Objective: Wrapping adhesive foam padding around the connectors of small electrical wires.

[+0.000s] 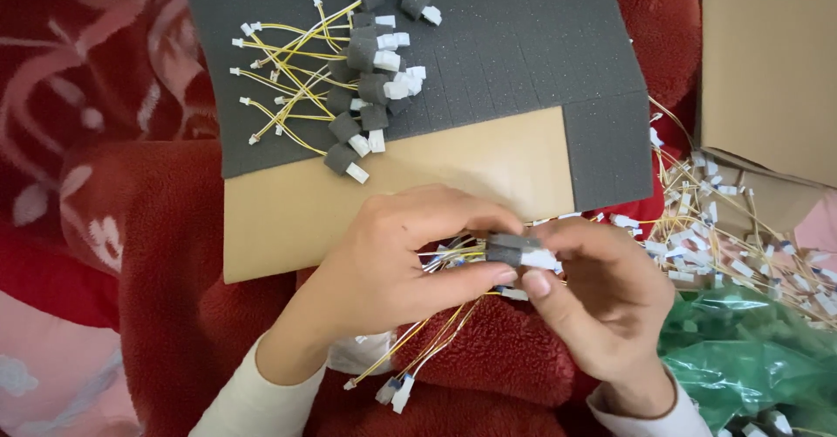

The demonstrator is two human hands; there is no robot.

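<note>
Both grips are closed tight: the left hand (392, 258) and the right hand (597, 302) pinch one small grey foam block (508, 249) on a white plug (540, 260), just below the cardboard sheet's (296, 215) bottom edge, over the red blanket (174, 254).

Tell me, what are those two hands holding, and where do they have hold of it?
Both hold one wire harness. The left hand and right hand pinch its connector end, where a small grey foam block sits around the wires beside the white plug.
</note>
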